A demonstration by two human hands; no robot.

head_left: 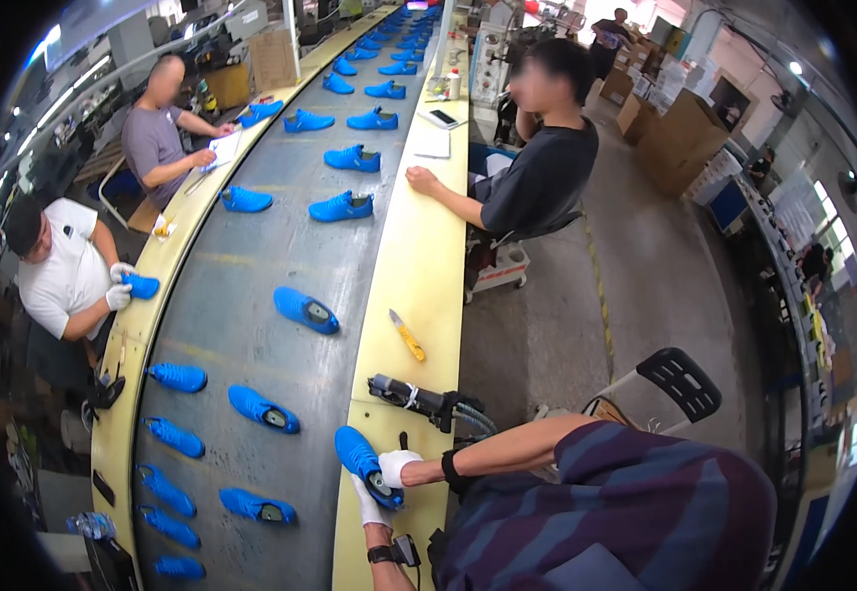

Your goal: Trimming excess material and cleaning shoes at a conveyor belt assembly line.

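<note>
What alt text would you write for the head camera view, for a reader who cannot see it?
Seen from above, a person's gloved left hand and right hand hold a blue shoe at the edge of a long grey conveyor belt carrying many blue shoes. A yellow-handled knife and a black power tool lie on the yellow side ledge, and other workers sit along both sides.

Shoe factory assembly line: long grey conveyor belt (251, 295) running 6 to 12 o'clock, carrying rows of bright blue fabric sneakers (342, 207), seated workers along its yellow side benches (404, 266), brown cardboard cartons (679, 138) stacked at 2 o'clock.
</note>
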